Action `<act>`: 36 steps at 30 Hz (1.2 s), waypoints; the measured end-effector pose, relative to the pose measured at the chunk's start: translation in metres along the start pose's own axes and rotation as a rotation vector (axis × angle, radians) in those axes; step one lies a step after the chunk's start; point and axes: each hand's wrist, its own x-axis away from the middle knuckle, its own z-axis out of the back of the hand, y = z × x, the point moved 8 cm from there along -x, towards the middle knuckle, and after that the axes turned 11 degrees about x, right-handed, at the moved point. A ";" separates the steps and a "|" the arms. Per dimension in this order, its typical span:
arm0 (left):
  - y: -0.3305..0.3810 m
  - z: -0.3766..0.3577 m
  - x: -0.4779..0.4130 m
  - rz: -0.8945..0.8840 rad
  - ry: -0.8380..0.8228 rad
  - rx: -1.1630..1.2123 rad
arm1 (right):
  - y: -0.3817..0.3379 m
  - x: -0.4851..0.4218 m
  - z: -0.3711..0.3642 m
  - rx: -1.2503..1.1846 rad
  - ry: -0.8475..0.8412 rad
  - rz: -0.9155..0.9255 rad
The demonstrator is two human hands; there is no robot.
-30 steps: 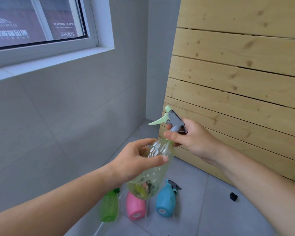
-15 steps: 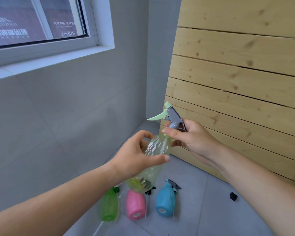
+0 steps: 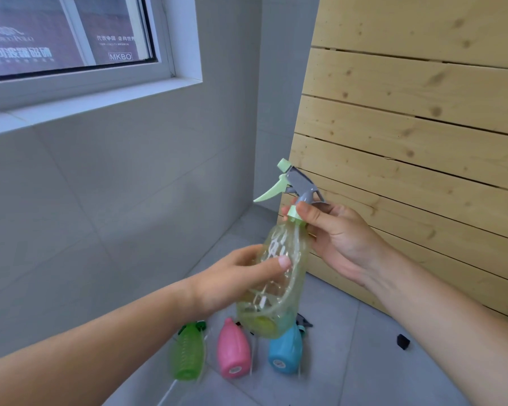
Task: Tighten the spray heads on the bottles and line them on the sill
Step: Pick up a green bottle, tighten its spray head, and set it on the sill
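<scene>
A clear yellow-green spray bottle (image 3: 279, 288) is held in mid-air, tilted, its grey and mint spray head (image 3: 294, 183) pointing up and left. My left hand (image 3: 232, 279) wraps the bottle's body from the left. My right hand (image 3: 335, 238) pinches the mint collar at the neck with thumb and fingers. On the floor below lie a green bottle (image 3: 186, 353), a pink bottle (image 3: 232, 351) and a blue bottle (image 3: 286, 351). The white window sill (image 3: 94, 98) runs along the upper left.
A pale wooden slatted panel (image 3: 408, 127) leans against the wall on the right. A small black piece (image 3: 403, 341) lies on the grey floor tiles near the panel. Grey tiled wall (image 3: 115, 200) lies below the sill.
The bottle has swung more upright and risen slightly. My right hand's grip has shifted down from the grey spray head to the collar.
</scene>
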 end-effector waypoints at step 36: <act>0.041 0.065 -0.002 -0.219 0.333 0.070 | 0.002 -0.012 -0.053 0.392 -0.075 0.098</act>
